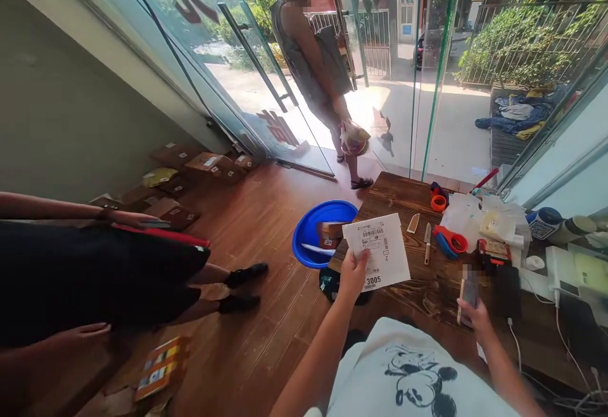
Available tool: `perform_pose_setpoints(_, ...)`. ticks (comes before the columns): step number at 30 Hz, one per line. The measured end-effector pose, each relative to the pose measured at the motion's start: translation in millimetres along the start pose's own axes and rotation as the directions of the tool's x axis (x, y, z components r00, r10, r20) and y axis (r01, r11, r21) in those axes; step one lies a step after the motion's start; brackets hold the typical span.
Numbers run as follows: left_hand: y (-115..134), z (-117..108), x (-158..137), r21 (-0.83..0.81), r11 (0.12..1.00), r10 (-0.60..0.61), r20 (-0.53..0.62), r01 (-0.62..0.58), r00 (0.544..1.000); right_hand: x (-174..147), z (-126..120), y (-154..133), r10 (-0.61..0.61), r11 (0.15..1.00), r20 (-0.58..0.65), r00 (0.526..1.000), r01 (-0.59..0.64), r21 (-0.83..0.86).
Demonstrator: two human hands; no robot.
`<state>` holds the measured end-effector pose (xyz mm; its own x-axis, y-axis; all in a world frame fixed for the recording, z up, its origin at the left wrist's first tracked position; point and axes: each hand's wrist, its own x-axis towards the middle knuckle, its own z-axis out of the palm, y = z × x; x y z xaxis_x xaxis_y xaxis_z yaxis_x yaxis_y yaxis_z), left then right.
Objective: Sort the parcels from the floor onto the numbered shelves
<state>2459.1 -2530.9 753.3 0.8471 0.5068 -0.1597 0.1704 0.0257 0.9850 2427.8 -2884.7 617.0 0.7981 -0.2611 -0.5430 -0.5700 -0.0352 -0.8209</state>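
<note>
My left hand (pixel 354 271) grips the left edge of a flat white parcel (pixel 387 246), its printed label facing up and "3005" showing near the bottom. The parcel is held over the left part of a dark wooden table (pixel 387 195). My right hand (pixel 477 319) is closed around a smartphone (pixel 468 296) near the table's front edge. Between the two hands, farther back, lie a small knife (pixel 427 244) and its pale sheath (pixel 413 222). An orange-and-blue tape dispenser (pixel 451 241) sits to their right.
A blue tub (pixel 300 233) with parcels stands left of the table. Cardboard boxes (pixel 213 166) line the wall, and an orange parcel (pixel 159 369) lies on the floor. One person (pixel 95 277) stands at left, another (pixel 308 56) in the glass doorway. Cables (pixel 565 334) trail at right.
</note>
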Motion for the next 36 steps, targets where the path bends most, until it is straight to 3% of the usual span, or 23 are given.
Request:
perform_pose_setpoints(2,1,2,0,-0.010,1.000,0.000,0.006,0.000,1.000,-18,0,-24,-0.071,0.964,0.137,0.988,0.033,0.262)
perform_pose_setpoints(4,2,4,1,-0.019,1.000,0.001,0.006,-0.001,1.000,-33,3,-56,-0.174,0.914,0.285,0.943,0.047,0.403)
perform_pose_setpoints(7,3,6,2,-0.020,1.000,-0.009,-0.008,0.009,1.000,-49,12,-100,-0.320,0.860,0.440,0.839,0.062,0.507)
perform_pose_setpoints(11,4,7,2,-0.011,1.000,-0.012,-0.015,0.012,1.000,-68,37,-135,-0.347,0.810,0.493,0.798,-0.009,0.586)
perform_pose_setpoints(14,5,6,1,-0.041,0.999,-0.027,-0.016,0.026,1.000,-80,59,-143,-0.268,0.800,0.566,0.779,-0.147,0.582)
perform_pose_setpoints(18,3,0,0,-0.075,0.996,-0.056,-0.034,0.053,0.998,-90,74,-143,-0.161,0.830,0.583,0.796,-0.210,0.516)
perform_pose_setpoints(20,2,-4,-1,-0.056,0.997,-0.055,-0.037,0.053,0.998,-95,75,-142,-0.112,0.849,0.612,0.783,-0.244,0.468)
perform_pose_setpoints(24,-1,-8,-5,-0.007,0.999,-0.038,-0.023,0.038,0.999,-105,75,-143,-0.138,0.808,0.693,0.707,-0.325,0.492)
perform_pose_setpoints(28,3,-4,-10,0.013,1.000,-0.003,-0.005,0.003,1.000,-117,72,-151,-0.198,0.761,0.791,0.579,-0.418,0.496)
perform_pose_setpoints(30,6,-1,-13,0.036,0.999,0.004,0.004,-0.005,1.000,-123,70,-156,-0.209,0.764,0.817,0.537,-0.432,0.479)
perform_pose_setpoints(32,10,1,-15,0.056,0.998,0.005,0.014,-0.006,1.000,-130,69,-160,-0.218,0.773,0.814,0.539,-0.414,0.481)
perform_pose_setpoints(36,14,4,-18,0.069,0.997,0.012,0.021,-0.014,1.000,-143,71,-165,-0.230,0.807,0.763,0.604,-0.320,0.497)
